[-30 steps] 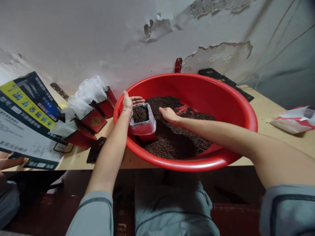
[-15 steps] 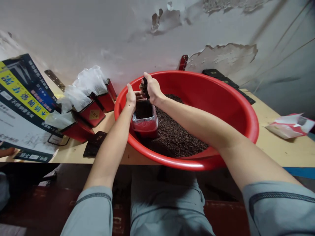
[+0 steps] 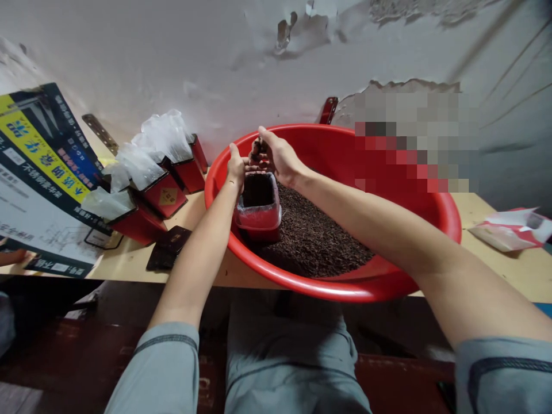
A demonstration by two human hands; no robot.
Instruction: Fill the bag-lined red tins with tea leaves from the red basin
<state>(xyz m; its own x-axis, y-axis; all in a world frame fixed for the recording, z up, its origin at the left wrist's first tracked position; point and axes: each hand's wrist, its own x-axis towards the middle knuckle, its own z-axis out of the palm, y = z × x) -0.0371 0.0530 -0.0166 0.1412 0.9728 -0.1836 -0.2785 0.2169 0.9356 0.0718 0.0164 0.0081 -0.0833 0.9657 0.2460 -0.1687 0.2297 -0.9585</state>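
Observation:
A big red basin (image 3: 345, 290) holds a heap of dark, loose, leaf-like bits (image 3: 314, 241). At the basin's left side stands a red square container (image 3: 260, 221) lined with clear plastic, with dark material inside. Just beyond its opening, my right hand (image 3: 280, 156) is cupped around a small amount of the dark bits. My left hand (image 3: 238, 168) is beside it, thumb up and fingers stretched towards my right hand, with nothing seen in its grasp. The fingers of both hands meet or overlap above the container's far edge.
Left of the basin are several red boxes (image 3: 166, 192) with clear plastic bags (image 3: 166, 135), a black lid (image 3: 172, 244) and a large printed carton (image 3: 43, 184). A red and white packet (image 3: 511, 230) lies at the right. Part of another person's hand (image 3: 12, 257) shows far left.
Less dark material shows in my right hand, and its fingers have come down nearer to my left hand. The whole view has shifted slightly.

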